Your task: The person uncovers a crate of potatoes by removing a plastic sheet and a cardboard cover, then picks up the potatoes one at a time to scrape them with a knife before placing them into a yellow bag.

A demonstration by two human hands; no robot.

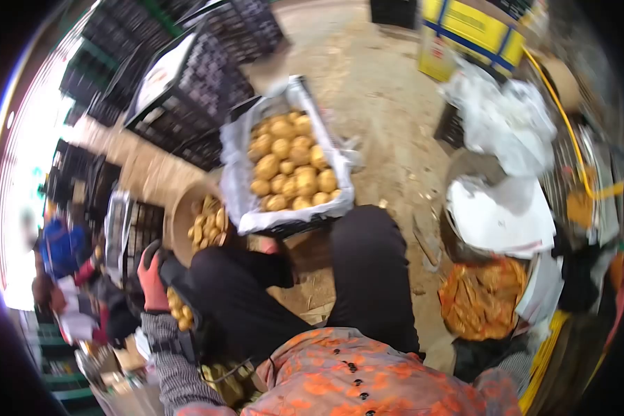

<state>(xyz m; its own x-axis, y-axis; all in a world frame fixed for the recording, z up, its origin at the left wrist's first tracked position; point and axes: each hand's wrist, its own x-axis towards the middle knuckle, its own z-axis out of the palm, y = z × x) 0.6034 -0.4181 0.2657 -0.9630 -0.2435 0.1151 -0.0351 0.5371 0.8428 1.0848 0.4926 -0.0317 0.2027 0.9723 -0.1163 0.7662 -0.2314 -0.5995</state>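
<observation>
My left hand [152, 283], in a pink glove with dark fingertips, is closed at the edge of a dark container beside my left leg. Small potatoes [180, 310] show in that container. Just above my left knee, a round brown basket [180, 222] holds more small potatoes. In front of my knees stands a dark crate lined with white sheeting [333, 166], filled with larger potatoes [291, 163]. My right hand is hidden; only its grey knitted sleeve [516, 364] shows, below an orange plastic bag [482, 298].
Black crates [187, 97] stand at the upper left. Another person [76, 305] is at the far left. On the right are a round container with white paper [503, 215] on it, clear plastic bags [509, 125] and a yellow box [471, 31].
</observation>
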